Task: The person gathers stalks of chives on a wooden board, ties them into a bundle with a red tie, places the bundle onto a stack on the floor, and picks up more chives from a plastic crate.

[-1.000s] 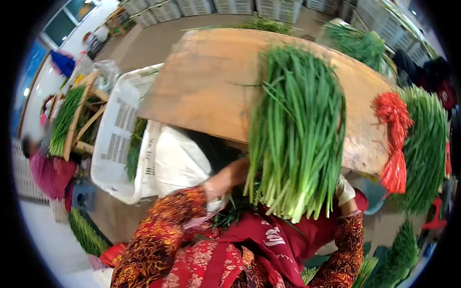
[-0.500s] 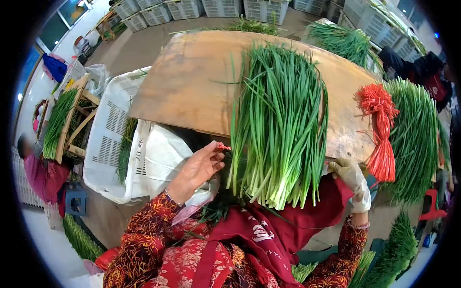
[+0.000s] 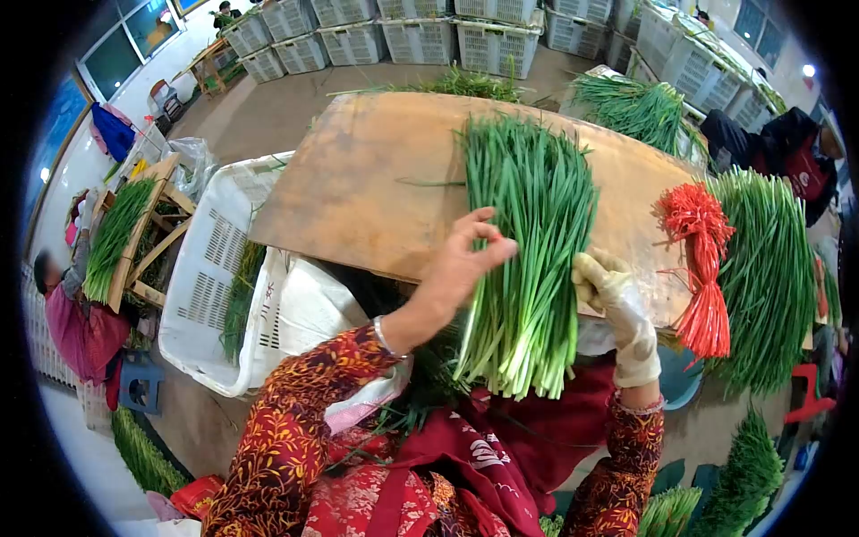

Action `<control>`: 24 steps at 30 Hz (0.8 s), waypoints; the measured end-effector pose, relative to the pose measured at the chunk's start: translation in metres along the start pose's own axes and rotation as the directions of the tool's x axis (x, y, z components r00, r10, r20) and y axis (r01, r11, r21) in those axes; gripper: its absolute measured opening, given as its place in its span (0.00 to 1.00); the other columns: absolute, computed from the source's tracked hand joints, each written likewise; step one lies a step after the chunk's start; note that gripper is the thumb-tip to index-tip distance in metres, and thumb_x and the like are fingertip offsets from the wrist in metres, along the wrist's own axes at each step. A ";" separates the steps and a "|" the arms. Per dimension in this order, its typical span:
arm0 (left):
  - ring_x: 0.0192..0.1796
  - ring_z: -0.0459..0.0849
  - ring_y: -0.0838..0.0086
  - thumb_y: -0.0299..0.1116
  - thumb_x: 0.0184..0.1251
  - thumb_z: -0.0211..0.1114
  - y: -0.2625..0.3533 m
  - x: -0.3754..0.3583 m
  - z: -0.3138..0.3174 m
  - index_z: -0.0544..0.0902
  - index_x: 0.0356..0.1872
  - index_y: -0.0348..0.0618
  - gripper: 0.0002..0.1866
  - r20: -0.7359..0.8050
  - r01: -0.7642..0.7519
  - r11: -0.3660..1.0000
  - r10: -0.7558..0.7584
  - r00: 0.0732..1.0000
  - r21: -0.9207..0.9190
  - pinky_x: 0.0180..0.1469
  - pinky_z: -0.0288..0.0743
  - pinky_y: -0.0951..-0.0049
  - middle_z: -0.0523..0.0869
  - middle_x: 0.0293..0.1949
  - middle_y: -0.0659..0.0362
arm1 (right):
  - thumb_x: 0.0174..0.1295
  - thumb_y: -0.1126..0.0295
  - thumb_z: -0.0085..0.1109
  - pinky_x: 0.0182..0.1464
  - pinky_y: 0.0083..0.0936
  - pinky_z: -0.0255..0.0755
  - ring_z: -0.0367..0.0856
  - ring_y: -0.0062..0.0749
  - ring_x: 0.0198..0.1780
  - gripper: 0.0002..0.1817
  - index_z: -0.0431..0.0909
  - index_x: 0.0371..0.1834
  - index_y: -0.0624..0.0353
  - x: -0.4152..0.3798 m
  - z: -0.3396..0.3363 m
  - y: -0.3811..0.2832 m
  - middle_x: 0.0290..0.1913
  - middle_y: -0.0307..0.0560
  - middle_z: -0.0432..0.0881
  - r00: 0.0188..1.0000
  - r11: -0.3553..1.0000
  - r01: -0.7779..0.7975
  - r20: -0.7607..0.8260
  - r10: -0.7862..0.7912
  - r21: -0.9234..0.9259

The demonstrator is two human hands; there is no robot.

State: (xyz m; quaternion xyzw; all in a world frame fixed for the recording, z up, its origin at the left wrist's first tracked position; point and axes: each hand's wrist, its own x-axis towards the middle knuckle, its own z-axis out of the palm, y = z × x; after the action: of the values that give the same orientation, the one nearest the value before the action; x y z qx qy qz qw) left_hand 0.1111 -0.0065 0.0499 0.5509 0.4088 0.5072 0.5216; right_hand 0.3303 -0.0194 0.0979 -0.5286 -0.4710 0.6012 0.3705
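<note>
A thick bunch of garlic chives (image 3: 532,242) lies across the front of the wooden board, pale stem ends hanging over the near edge. My bare left hand (image 3: 456,273) is over its left side, thumb and fingers pinched; a bit of red plastic string (image 3: 493,235) shows at the fingertips. At the bunch's right edge is my right hand (image 3: 617,300) in a pale glove, its fingers curled closed. Whatever it holds is hidden. A bundle of red plastic strings (image 3: 701,268) hangs over the board's right front edge.
The wooden board (image 3: 358,179) slopes in front of me. To its left stands a white crate (image 3: 201,277) with some chives inside. More chives (image 3: 761,277) are stacked at right. A red stool (image 3: 810,394) and a person (image 3: 85,318) at another stand are farther out.
My left hand has moved right and up from beside the bunch to over it. My right hand has risen from the board's front edge to the bunch's side. The bunch looks narrower.
</note>
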 end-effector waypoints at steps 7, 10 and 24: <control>0.63 0.60 0.64 0.34 0.53 0.65 0.037 0.041 -0.019 0.71 0.38 0.43 0.14 0.278 -0.282 0.913 0.200 0.939 0.294 0.60 0.61 0.68 0.59 0.62 0.52 | 0.61 0.61 0.54 0.25 0.11 0.60 0.66 0.13 0.22 0.11 0.75 0.28 0.56 0.044 0.049 -0.025 0.22 0.31 0.73 0.973 0.983 0.181 0.146 -0.180 0.005; 0.61 0.64 0.64 0.32 0.52 0.64 0.026 0.055 -0.048 0.71 0.39 0.42 0.14 0.438 -0.433 0.792 0.236 0.867 0.431 0.58 0.63 0.70 0.61 0.61 0.51 | 0.61 0.60 0.53 0.24 0.11 0.60 0.66 0.14 0.22 0.11 0.75 0.28 0.56 0.070 0.066 -0.010 0.22 0.32 0.73 0.962 0.988 0.143 0.225 -0.153 0.059; 0.65 0.55 0.44 0.56 0.45 0.68 0.027 0.022 -0.039 0.61 0.56 0.36 0.43 0.272 -0.244 0.341 -0.037 0.962 0.908 0.63 0.55 0.50 0.56 0.63 0.39 | 0.61 0.63 0.55 0.22 0.13 0.61 0.66 0.13 0.21 0.10 0.77 0.34 0.60 0.081 0.081 -0.004 0.23 0.32 0.73 0.952 0.979 0.205 0.230 -0.203 0.016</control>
State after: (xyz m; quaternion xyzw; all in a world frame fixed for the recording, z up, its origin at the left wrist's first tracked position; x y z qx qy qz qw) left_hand 0.0738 0.0178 0.0770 0.8321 0.5209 0.1429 0.1259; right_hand 0.2367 0.0439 0.0781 -0.4052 -0.5653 0.6151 0.3713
